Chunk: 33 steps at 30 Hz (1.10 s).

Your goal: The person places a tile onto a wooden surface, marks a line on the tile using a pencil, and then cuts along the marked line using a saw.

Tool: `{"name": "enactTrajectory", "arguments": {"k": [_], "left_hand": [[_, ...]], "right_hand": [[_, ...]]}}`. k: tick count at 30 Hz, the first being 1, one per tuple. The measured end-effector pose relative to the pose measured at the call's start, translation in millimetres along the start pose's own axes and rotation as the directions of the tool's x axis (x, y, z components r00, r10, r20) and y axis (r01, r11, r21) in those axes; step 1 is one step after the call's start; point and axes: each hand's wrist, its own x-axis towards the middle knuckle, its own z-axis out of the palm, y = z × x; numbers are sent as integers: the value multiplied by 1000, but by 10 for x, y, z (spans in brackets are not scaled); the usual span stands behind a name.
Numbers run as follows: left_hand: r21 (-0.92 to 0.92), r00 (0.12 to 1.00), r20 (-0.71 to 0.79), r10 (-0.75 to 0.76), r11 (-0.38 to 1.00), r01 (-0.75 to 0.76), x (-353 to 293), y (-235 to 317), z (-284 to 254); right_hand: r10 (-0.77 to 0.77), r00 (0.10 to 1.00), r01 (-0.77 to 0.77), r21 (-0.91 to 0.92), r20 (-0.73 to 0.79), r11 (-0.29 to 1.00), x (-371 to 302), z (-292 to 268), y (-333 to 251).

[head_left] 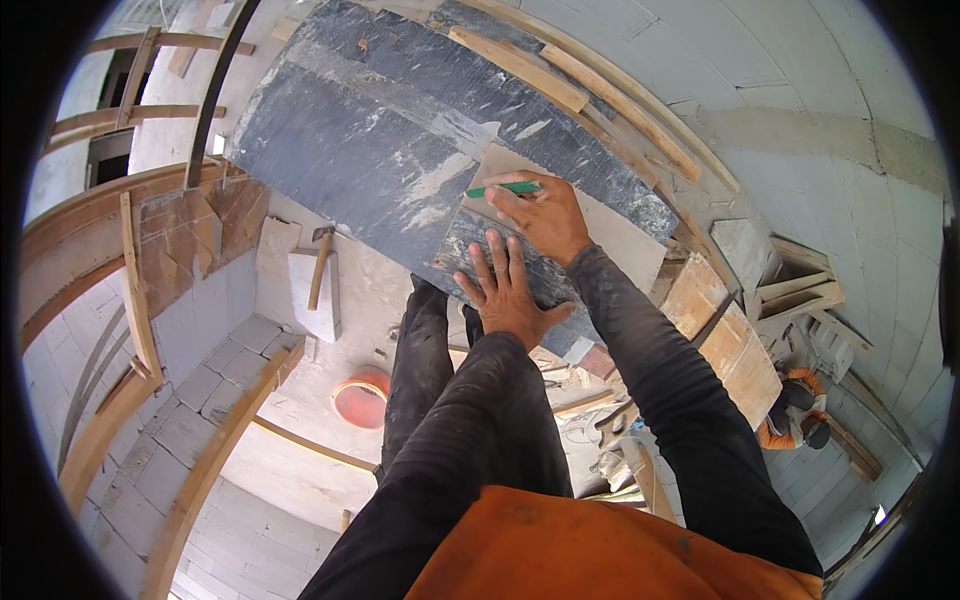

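Observation:
A large dark panel (340, 150), scuffed and streaked with pale dust, lies in front of me. On it sits a smaller dark board (462, 240), with a paler, dusty surface (610, 230) beyond it to the right. My left hand (512, 300) presses flat on the small board, fingers spread and thumb out to the right. Just above it, my right hand (545, 215) grips a green pencil (510, 188). The pencil lies low over the panel, its tip pointing left near the small board's far edge. Whether the tip touches cannot be told.
On the left, a hammer (318, 280) rests on a white block (318, 318). A red round tub (362, 400) stands on the floor below. Long planks (620, 110) line the panel's far right side. Another person (800, 408) in orange is low at the right, beside lumber.

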Motion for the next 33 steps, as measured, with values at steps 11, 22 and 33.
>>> {"name": "enactTrajectory", "arguments": {"k": [11, 22, 33], "left_hand": [[-8, 1000, -2, -12, 1000, 12, -27, -58, 35], [81, 999, -45, -24, 996, 28, -42, 59, -52], [110, 990, -140, 25, 994, -9, -41, 45, 62]], "right_hand": [[-23, 996, 37, -160, 89, 986, -37, 59, -106], [8, 994, 37, -402, 111, 915, -512, -609, 136], [240, 971, -155, -723, 15, 673, -1859, -2166, 355]]}}
